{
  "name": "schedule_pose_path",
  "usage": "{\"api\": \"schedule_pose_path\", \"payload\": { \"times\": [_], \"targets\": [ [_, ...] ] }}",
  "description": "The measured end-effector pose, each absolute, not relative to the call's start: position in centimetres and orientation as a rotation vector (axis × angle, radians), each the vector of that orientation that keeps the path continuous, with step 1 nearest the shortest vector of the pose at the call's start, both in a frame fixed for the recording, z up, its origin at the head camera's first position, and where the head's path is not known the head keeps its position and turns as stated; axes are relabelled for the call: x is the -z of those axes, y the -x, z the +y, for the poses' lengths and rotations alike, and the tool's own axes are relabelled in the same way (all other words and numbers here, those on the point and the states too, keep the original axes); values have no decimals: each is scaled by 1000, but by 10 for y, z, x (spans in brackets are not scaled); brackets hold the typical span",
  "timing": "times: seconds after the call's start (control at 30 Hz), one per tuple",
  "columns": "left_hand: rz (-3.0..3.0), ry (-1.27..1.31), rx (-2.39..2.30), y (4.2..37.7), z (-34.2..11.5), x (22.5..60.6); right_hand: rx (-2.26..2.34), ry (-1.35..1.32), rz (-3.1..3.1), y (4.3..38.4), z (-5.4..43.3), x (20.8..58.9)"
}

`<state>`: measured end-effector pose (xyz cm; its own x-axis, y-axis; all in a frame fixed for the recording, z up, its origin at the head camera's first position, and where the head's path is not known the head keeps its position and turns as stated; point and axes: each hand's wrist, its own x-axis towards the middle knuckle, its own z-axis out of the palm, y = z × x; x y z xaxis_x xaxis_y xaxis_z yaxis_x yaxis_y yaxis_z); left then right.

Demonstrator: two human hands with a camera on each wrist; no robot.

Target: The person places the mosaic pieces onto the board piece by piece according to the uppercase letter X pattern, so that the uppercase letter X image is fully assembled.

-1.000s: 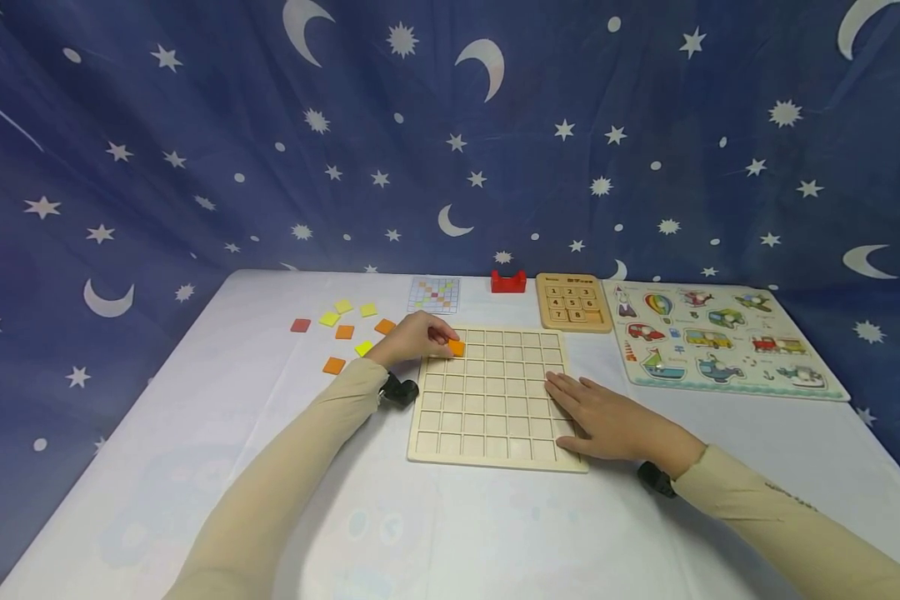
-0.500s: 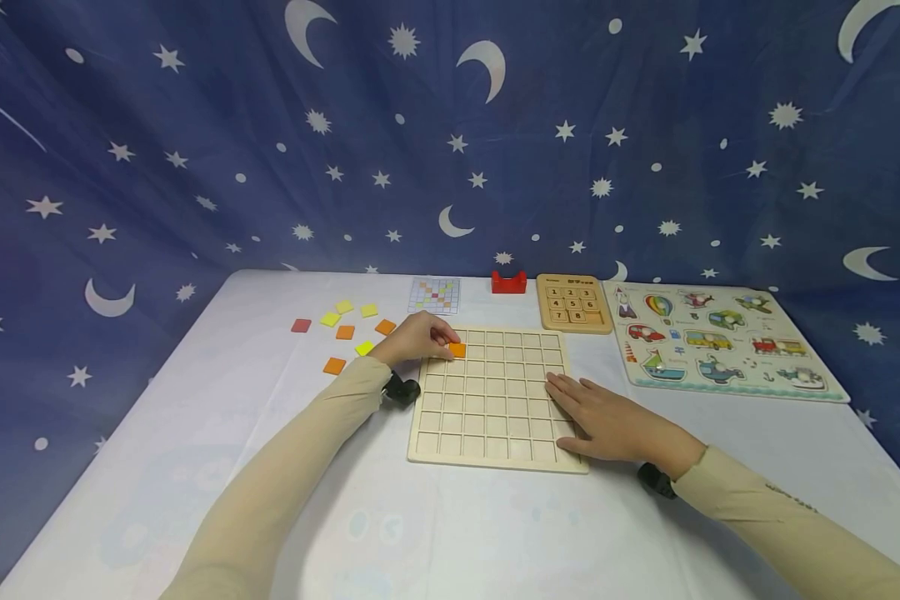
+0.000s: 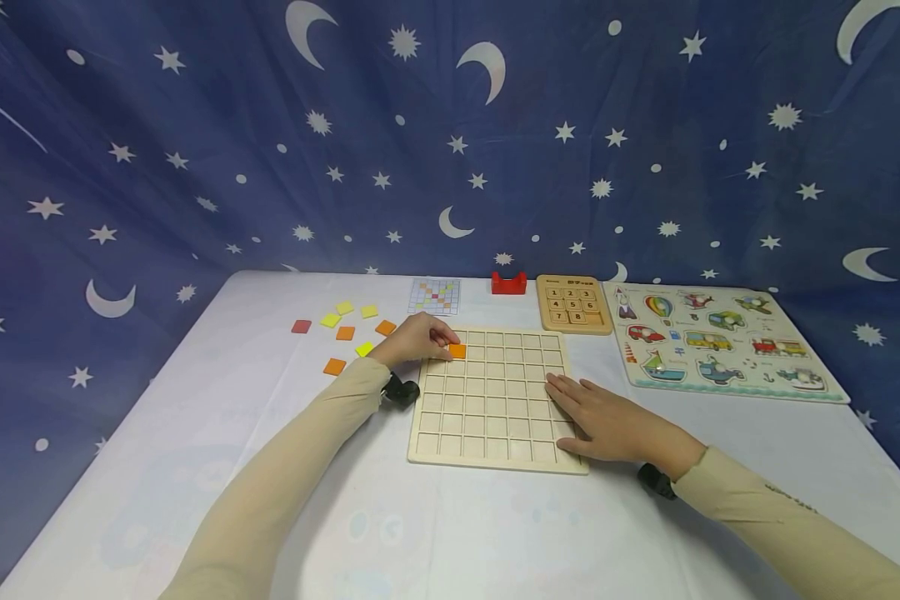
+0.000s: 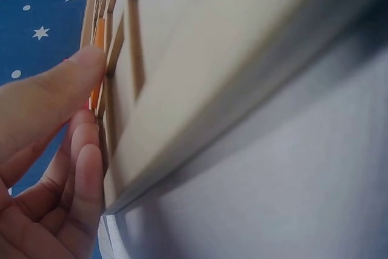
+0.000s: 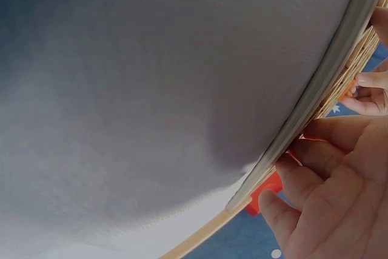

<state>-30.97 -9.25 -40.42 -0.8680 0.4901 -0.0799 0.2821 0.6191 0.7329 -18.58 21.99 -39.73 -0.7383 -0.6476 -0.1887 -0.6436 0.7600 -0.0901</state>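
A pale wooden grid board [image 3: 497, 387] lies on the white tabletop between the hands. At its far left part, my left hand [image 3: 417, 337] pinches an orange square tile [image 3: 457, 351] by its left side, with the tile at a cell in the second row. Seen from the left wrist, the thumb [image 4: 82, 74] touches the orange tile [image 4: 100, 28], and the other fingers curl below it. Whether the tile sits fully flat is hard to tell. My right hand [image 3: 607, 421] rests with extended fingers on the board's right edge.
Several loose yellow, orange and red tiles [image 3: 345, 333] lie left of the board. Behind it are a colored pattern card [image 3: 434, 296] and a red holder [image 3: 508, 284]. A wooden number puzzle [image 3: 573, 304] and a vehicle picture puzzle [image 3: 720, 342] lie at the right.
The orange tile has shifted very slightly and now looks more level with its cell. Both hands have stayed almost where they were.
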Motion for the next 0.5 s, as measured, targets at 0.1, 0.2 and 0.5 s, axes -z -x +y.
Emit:
{"api": "schedule_pose_path", "payload": {
  "times": [0.1, 0.2, 0.5],
  "targets": [
    [2562, -622, -1102, 309, -92, 404, 29, 1019, 2749, 186, 220, 397],
    [2547, -632, -1111, 310, -94, 404, 30, 1018, 2749, 186, 219, 396],
    [2489, -664, -1178, 311, -106, 400, 39, 1029, 2751, 185, 219, 395]
  ]
}}
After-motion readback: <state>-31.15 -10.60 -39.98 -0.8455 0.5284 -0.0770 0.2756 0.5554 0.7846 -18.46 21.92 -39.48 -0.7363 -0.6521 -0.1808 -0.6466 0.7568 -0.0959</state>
